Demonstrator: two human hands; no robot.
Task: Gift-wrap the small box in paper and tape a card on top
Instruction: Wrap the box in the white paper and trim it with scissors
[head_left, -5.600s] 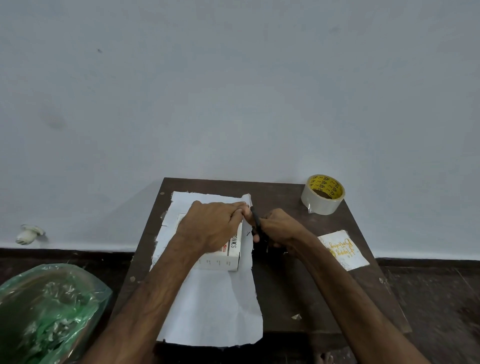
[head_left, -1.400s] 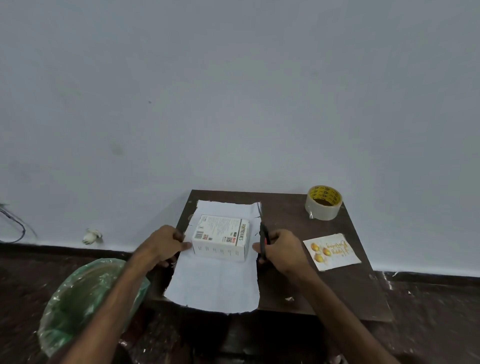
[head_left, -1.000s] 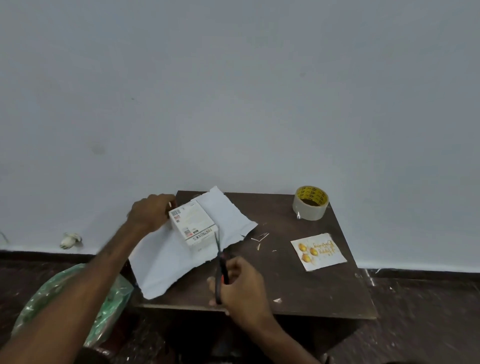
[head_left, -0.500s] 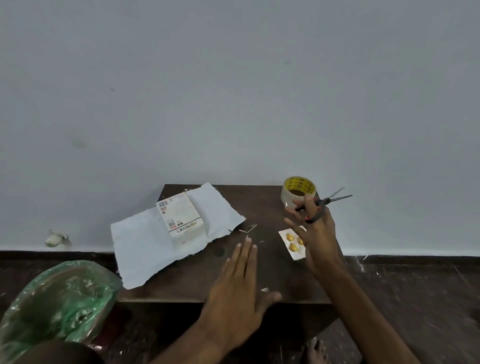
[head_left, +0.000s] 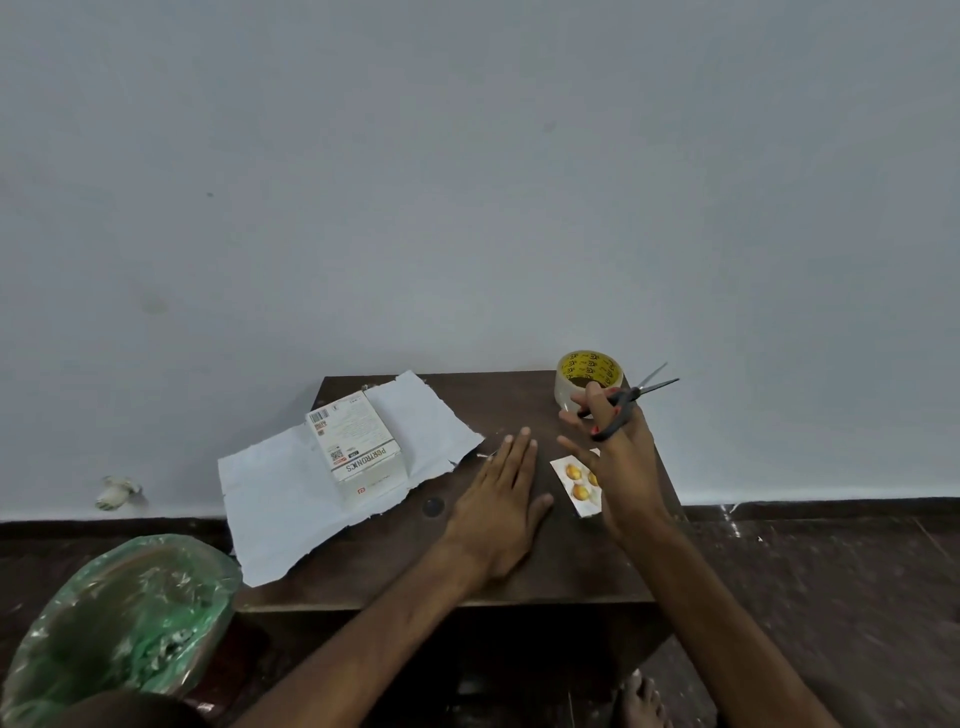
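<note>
Sitting left of centre in the frame, the small white printed cardboard box (head_left: 357, 451) rests on the ragged-edged white paper sheet (head_left: 291, 499) on the dark wooden table (head_left: 498, 582), its long axis running from upper left to lower right. My left hand (head_left: 501, 506), fingers together, flat and empty on the wood, lies just right of the paper and nearer the box. My right hand (head_left: 621, 467), further right above the white card with orange dots (head_left: 574, 480), is clamped on the black-handled scissors (head_left: 631, 397) beside the yellow-cored tape roll (head_left: 584, 371).

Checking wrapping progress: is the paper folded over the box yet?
Still spread. The paper lies flat on the table, and the box sits on it uncovered.
</note>
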